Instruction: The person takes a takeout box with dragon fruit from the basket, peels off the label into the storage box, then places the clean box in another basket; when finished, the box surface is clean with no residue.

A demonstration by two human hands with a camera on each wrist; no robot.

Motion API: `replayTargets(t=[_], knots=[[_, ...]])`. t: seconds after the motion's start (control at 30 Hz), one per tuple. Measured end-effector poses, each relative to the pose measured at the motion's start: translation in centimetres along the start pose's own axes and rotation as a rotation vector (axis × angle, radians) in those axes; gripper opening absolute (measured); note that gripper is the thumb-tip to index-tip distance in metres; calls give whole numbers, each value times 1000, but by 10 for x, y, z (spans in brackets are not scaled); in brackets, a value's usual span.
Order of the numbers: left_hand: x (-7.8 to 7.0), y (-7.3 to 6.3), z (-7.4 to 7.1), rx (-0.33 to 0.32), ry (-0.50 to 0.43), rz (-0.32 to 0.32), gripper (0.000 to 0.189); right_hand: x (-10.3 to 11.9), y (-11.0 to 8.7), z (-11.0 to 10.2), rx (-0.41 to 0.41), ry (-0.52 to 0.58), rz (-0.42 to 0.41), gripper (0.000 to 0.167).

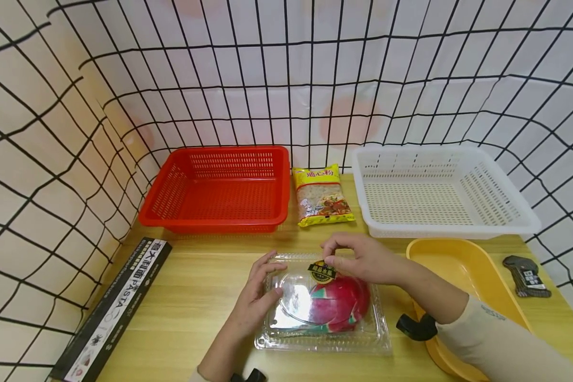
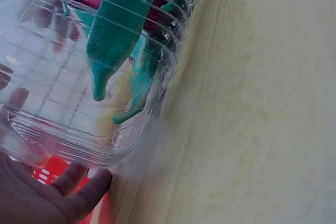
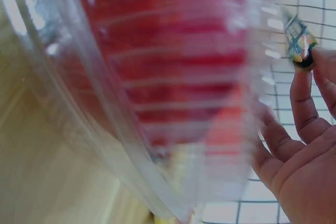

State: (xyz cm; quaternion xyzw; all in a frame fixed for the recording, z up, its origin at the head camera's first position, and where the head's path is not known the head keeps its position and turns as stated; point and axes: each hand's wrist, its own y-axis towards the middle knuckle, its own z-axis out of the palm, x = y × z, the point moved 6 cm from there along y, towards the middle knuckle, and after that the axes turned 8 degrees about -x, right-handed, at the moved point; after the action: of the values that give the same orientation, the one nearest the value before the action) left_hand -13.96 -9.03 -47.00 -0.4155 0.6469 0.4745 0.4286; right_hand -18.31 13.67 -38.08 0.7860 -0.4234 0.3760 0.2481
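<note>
A clear plastic clamshell box [image 1: 284, 339] stands on the wooden table with a red dragon fruit [image 1: 339, 302] inside, its green scales showing through the plastic. My left hand [image 1: 255, 297] rests against the box's left side, fingers fairly straight at the back left corner, thumb at the lid. In the left wrist view, its fingers [image 2: 86, 192] lie beside the ribbed end wall. Above the lid's back part, my right hand [image 1: 363, 260] pinches a black and gold sticker [image 1: 322, 271] between thumb and finger. The right wrist view shows the sticker [image 3: 300, 43] at the fingertips.
A red basket [image 1: 215, 225] and a white basket [image 1: 453, 231] stand at the back, with a yellow pasta bag [image 1: 323, 196] between them. A yellow tray [image 1: 487, 270] lies under my right forearm, near a small dark packet [image 1: 526, 276]. At left lies a long black pasta box [image 1: 114, 307].
</note>
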Motion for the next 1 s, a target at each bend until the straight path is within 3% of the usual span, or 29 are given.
replayTargets(t=[0.27, 0.67, 1.0], knots=[[-2, 0, 1, 3, -25, -18, 44, 4, -24, -34, -122, -158, -6, 3], [-1, 0, 0, 0, -8, -3, 42, -15, -73, -84, -297, -245, 6, 13], [-1, 0, 0, -1, -10, 12, 42, -57, -116, -114, -311, -416, 259, 4]])
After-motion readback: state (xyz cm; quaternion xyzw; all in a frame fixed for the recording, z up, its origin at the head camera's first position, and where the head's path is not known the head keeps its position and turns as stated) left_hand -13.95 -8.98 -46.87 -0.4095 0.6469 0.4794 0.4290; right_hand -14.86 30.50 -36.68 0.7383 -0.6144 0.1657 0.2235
